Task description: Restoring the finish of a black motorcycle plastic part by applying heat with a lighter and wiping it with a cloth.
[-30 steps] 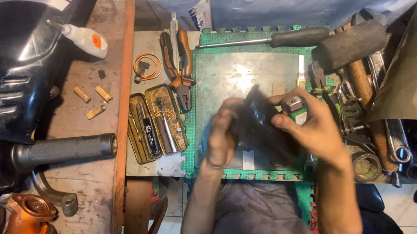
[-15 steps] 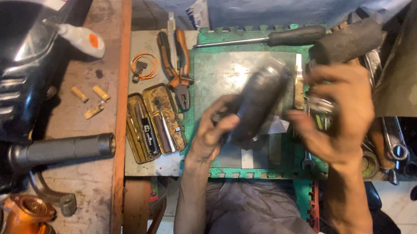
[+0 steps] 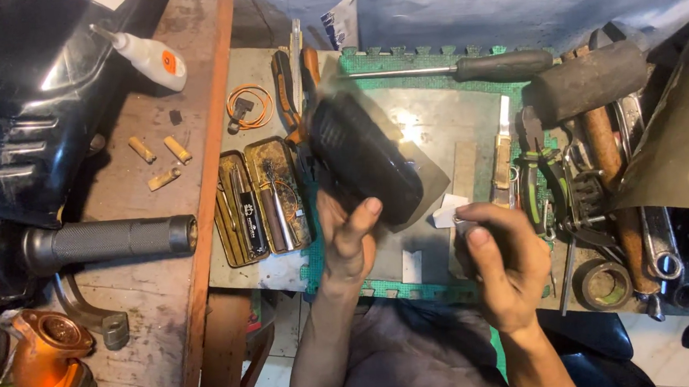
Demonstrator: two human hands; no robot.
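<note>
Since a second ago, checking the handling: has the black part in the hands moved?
Yes. The black part has swung up and left over the green mat, toward the open tool tin. Only the left hand holds it.

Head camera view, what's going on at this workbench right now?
A person sits at a cluttered bench. Their left hand holds up a dark, blurred oblong part over the metal plate on the green mat. Their right hand pinches something small and pale, too small to identify. Pliers, a screwdriver and a mallet lie around.
</note>
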